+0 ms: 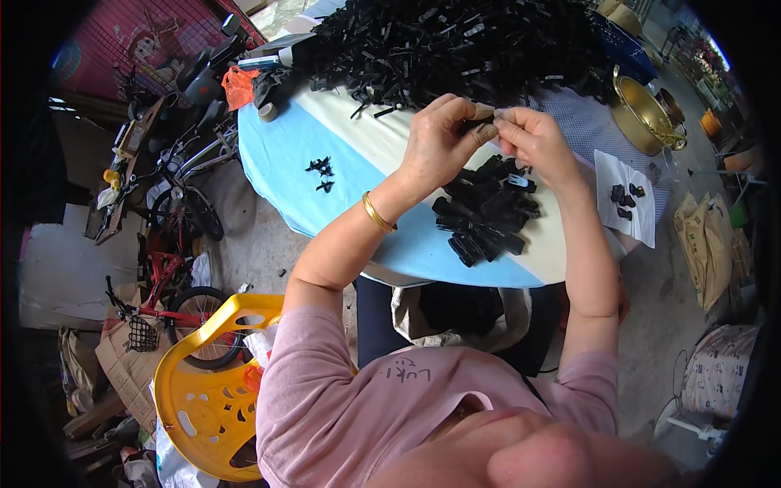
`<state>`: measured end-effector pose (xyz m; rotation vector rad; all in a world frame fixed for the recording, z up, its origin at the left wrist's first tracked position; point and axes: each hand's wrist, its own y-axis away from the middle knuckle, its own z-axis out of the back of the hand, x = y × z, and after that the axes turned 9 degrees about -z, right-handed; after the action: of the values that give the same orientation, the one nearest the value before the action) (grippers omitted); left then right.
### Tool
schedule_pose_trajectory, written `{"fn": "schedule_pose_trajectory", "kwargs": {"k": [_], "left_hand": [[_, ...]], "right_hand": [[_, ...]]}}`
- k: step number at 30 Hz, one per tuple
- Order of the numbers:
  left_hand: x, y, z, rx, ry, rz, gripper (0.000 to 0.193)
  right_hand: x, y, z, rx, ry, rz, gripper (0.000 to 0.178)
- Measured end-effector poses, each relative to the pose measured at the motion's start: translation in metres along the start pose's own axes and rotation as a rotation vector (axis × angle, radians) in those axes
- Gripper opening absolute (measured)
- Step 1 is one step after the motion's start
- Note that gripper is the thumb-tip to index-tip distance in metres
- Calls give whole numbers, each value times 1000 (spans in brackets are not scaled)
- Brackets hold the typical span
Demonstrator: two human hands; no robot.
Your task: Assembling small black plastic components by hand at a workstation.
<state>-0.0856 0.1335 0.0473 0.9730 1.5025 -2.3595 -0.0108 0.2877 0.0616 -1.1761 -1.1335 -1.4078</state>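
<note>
My left hand (443, 140) and my right hand (538, 146) meet above the table, fingertips close together. Tan tape wraps the thumb and a fingertip of the left one, and a gold bangle (378, 213) circles that wrist. A dark sliver shows between the left thumb and fingers; its shape is mostly hidden. The right thumb and forefinger pinch at the same spot, on something too small to make out. Just below lies a loose stack of black plastic pieces (486, 213), one with a pale blue face. Beyond my hands rises a large heap of black plastic parts (455, 49).
Small black bits (324, 167) lie on the blue-and-cream tablecloth (285, 154). At right are a white paper (604, 175) with dark pieces and a brass-coloured pot (636, 118). An open bag (521, 313) hangs at my lap; a yellow chair (191, 382) stands left, bicycles (191, 305) beyond.
</note>
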Motion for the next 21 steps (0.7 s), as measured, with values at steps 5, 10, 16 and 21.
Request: {"fn": "schedule_pose_trajectory", "kwargs": {"k": [5,10,16,21], "left_hand": [[-9,-7,15,462,373,238,41],[18,-16,31,28,-435,-146,37],[75,-12,63,-69,-1054,-20,33],[81,-12,52,50,-919,-87,29]], "right_hand": [[4,-1,28,-4,-153,-48,12],[-2,-7,18,-120,-5,-59,15],[-5,-8,6,-85,82,25,13],[-8,-10,4,-114,99,92,12]]}}
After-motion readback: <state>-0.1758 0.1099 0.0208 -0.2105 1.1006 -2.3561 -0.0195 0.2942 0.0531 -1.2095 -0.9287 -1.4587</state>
